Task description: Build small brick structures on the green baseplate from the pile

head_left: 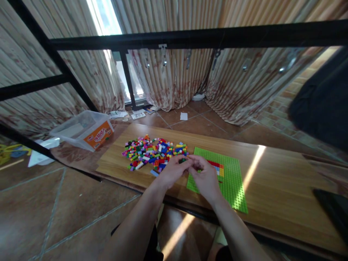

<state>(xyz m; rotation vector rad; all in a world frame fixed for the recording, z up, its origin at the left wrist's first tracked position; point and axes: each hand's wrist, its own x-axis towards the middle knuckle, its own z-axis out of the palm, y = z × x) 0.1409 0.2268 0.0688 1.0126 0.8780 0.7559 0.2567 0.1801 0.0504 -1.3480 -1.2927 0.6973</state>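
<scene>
My left hand (174, 170) and my right hand (205, 177) meet fingertip to fingertip over the left edge of a green baseplate (231, 181). Between the pinched fingers sits a small dark green brick (182, 160). Each hand has its fingers curled in on it. A few red, yellow and blue bricks (219, 168) are fixed on the baseplate just right of my right hand. A heap of several loose coloured bricks (152, 152) lies on the wooden table (272, 188) to the left of my hands.
A clear plastic box with an orange label (87, 130) stands on the floor left of the table. A black metal frame (190, 38) crosses overhead. Curtains hang behind. A dark object (320, 105) looms at the right, another (334, 210) at the table's right edge.
</scene>
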